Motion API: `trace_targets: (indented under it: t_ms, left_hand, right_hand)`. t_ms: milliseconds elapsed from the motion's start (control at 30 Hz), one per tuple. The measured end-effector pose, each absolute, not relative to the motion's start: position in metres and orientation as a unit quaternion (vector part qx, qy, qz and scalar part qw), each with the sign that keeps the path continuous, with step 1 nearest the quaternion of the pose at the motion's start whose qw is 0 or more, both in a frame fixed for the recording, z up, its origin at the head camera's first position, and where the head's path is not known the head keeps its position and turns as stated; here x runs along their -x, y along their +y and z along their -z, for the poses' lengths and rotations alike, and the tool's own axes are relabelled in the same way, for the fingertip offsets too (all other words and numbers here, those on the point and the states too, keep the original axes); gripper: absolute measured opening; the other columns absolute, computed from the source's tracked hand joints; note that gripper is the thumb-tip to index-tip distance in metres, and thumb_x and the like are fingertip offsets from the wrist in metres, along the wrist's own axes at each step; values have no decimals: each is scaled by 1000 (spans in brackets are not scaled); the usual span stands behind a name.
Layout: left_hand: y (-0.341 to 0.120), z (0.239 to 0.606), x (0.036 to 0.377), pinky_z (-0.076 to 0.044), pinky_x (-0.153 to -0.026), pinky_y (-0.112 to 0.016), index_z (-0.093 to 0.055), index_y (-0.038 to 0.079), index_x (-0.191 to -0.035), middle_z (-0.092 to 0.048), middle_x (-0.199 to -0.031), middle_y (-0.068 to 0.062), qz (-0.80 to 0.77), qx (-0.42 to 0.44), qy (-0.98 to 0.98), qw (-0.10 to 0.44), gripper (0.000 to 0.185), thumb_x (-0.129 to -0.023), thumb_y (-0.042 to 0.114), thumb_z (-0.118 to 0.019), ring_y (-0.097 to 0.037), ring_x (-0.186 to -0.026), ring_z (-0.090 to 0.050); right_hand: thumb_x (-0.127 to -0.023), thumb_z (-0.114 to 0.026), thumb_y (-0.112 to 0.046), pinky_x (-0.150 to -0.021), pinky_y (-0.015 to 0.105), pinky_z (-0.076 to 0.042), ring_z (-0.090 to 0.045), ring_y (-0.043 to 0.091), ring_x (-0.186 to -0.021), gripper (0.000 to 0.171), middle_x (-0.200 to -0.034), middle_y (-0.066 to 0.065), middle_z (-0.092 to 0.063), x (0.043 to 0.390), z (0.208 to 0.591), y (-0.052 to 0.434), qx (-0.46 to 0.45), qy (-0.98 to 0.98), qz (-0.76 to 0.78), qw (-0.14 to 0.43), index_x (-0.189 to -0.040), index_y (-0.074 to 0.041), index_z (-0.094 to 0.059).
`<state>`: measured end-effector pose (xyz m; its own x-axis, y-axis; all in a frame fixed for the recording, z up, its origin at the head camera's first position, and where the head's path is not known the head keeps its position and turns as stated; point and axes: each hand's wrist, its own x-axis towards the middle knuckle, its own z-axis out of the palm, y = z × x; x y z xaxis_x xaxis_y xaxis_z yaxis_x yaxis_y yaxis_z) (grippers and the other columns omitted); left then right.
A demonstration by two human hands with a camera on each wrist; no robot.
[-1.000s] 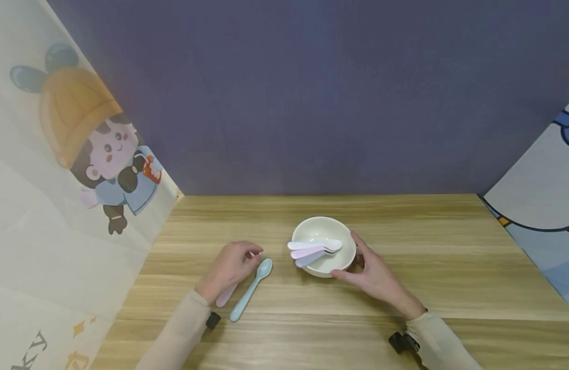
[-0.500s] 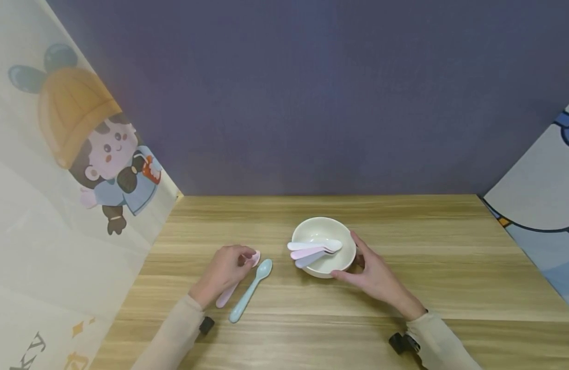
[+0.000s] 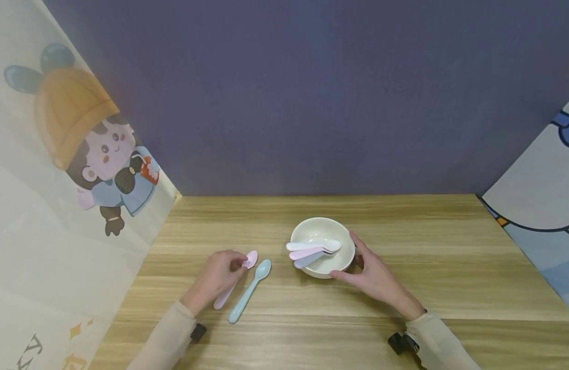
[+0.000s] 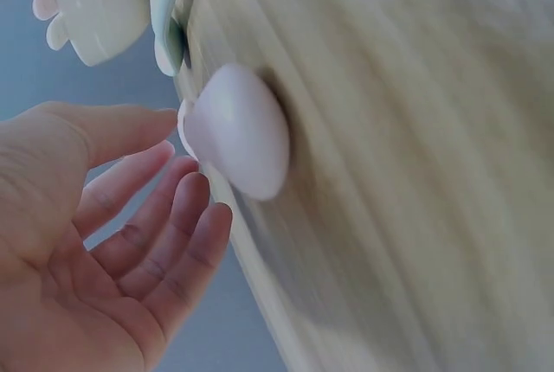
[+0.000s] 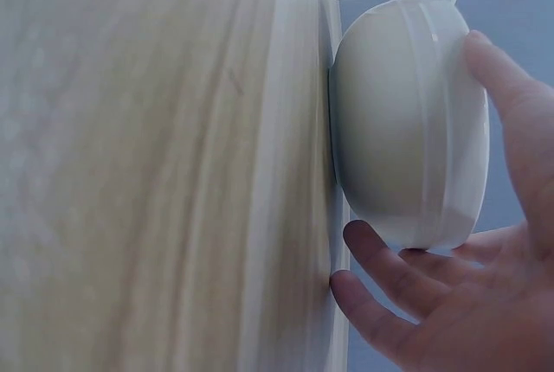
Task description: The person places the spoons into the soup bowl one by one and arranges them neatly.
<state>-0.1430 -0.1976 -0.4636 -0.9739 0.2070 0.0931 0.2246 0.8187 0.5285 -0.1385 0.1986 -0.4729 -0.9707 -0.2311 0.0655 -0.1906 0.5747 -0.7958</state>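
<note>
My left hand (image 3: pixel 232 265) lies on the wooden table (image 3: pixel 432 246) with relaxed, spread fingers beside a pink spoon (image 3: pixel 240 277). In the left wrist view the thumb of that hand (image 4: pixel 169 169) reaches the edge of the pink spoon (image 4: pixel 238 130). A light blue spoon (image 3: pixel 249 291) lies just right of the pink one. My right hand (image 3: pixel 362 261) cups the right side of a cream bowl (image 3: pixel 328 228). In the right wrist view the thumb is on the rim of the bowl (image 5: pixel 407 112) and the fingers (image 5: pixel 381 259) curl under it. Three spoons (image 3: pixel 312 251) rest in the bowl with their handles sticking out to the left.
A dark purple wall stands behind the table. A cartoon-printed panel (image 3: pixel 80 154) closes off the left side and another panel (image 3: pixel 543 195) the right. Bare wood stretches along the back and the right of the table.
My left hand has drawn back toward me along the pink spoon, uncovering the spoon's round end. The right hand and the bowl have stayed put.
</note>
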Motion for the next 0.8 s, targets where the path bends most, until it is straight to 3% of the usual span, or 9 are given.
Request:
trace_targets:
  t_ms: [133,433,800]
  left_hand:
    - [-202,463,140,-63,-80,-36,-81,6,-109,-81,-101,-6,283,107,-953,9,23,-86,6,-84,-15,-87,-73]
    - [-208,463,136,-57,-69,-23,-80,7,-113,-79,-92,0,279,108,-954,-26,26,-87,10,-86,-6,-80,-67]
    - [-212,464,138,-57,-70,-21,-79,8,-112,-79,-92,0,285,136,-948,-33,23,-89,6,-83,-6,-80,-69]
  right_hand:
    - [-85,-89,-50,-114,57,-49,-68,38,-130,121,-161,30,-46,138,473,198,120,885,450,22,-169,1,-18]
    - [-85,-88,-51,-113,58,-50,-68,36,-129,121,-161,30,-47,138,473,198,118,888,444,22,-169,1,-18]
    - [-83,-91,-50,-115,58,-48,-68,35,-129,121,-157,25,-53,139,477,197,117,882,455,20,-169,-4,-20]
